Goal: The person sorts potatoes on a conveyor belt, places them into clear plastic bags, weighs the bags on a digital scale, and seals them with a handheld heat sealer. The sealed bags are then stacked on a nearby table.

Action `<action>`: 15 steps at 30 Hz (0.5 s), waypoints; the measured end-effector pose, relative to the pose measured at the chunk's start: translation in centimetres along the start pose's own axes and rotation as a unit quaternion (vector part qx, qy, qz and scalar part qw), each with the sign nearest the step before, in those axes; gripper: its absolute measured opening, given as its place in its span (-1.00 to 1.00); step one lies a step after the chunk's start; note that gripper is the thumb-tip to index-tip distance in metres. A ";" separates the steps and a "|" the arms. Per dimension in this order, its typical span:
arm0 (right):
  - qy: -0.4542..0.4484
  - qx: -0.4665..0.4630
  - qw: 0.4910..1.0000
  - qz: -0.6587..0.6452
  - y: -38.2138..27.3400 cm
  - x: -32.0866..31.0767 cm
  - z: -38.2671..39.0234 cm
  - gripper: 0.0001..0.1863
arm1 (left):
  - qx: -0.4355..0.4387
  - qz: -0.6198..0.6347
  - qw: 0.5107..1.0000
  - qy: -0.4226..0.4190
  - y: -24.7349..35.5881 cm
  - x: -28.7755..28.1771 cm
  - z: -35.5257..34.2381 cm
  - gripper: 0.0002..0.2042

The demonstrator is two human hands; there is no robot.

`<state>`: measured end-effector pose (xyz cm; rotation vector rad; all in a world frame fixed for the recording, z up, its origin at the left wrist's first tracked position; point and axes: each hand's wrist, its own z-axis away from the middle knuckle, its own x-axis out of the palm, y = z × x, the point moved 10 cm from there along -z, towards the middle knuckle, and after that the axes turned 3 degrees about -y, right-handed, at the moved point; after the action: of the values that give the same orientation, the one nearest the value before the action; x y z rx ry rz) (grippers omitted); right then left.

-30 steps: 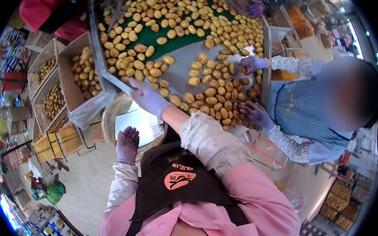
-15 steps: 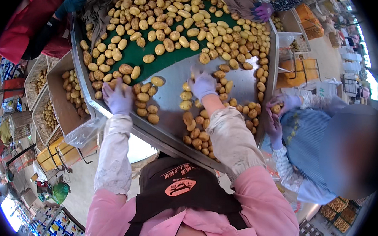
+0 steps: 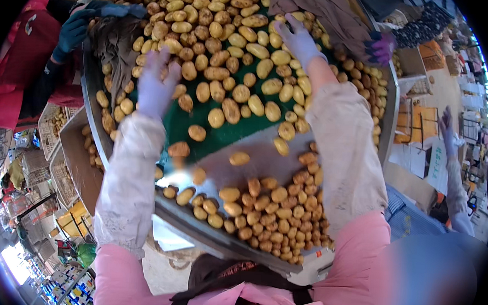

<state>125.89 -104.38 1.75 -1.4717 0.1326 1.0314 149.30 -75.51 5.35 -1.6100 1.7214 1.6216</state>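
In gloved fingers spread apart, my left hand [image 3: 156, 88] reaches over loose yellow potatoes [image 3: 231, 111] on the left part of a green surface [image 3: 217, 139], slightly blurred. Beside it lies a crumpled grey cloth [image 3: 114, 44]. My right hand [image 3: 302, 47], also gloved with spread fingers, is farther up among potatoes at the upper right, close to a brown cloth [image 3: 330, 15]. I cannot see either hand gripping a potato. Nearer my body, more potatoes [image 3: 278, 211] are gathered on bare steel inside the raised rim [image 3: 186, 227] of the sorting table.
A co-worker in red [image 3: 20, 66] reaches in from the left; another's purple glove [image 3: 380, 49] is at upper right. A co-worker in blue [image 3: 419, 211] stands close on my right, arm outstretched. Cartons [image 3: 78, 165], crates [image 3: 58, 177] and yellow containers [image 3: 427, 130] flank the table.
Both my hands have moved forward, farther up the table, with fingers spread. Potatoes near me have bunched along the front rim. The blue-clad co-worker's hand has moved outward to the right.
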 end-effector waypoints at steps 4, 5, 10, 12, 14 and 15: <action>-0.042 -0.062 0.980 0.186 -6.4 8.3 -3.2 -0.23 | -0.206 0.024 0.977 -0.044 -11.6 3.6 -8.0 -0.32; -0.033 -0.084 0.970 0.226 -7.6 9.9 -2.5 -0.26 | -0.210 -0.006 0.977 -0.042 -12.2 4.0 -8.9 -0.30; -0.157 -0.186 0.943 0.229 -7.4 11.6 5.3 -0.28 | -0.114 0.151 0.967 -0.170 -3.7 7.1 -3.9 -0.58; -0.162 -0.223 0.927 0.256 -5.3 9.3 10.6 -0.31 | 0.030 -0.012 0.982 -0.188 4.0 7.6 1.1 -0.58; -0.073 -0.229 0.937 0.255 -2.4 5.5 16.4 -0.33 | 0.066 -0.102 0.970 -0.212 9.0 8.5 6.1 -0.51; 0.003 -0.226 0.933 0.282 -1.0 3.7 19.9 -0.30 | 0.102 -0.095 0.969 -0.204 11.5 8.1 8.5 -0.43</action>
<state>118.69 -85.52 3.52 -1.9093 0.3555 1.5988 133.23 -75.43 2.02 -1.2008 1.4201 1.4980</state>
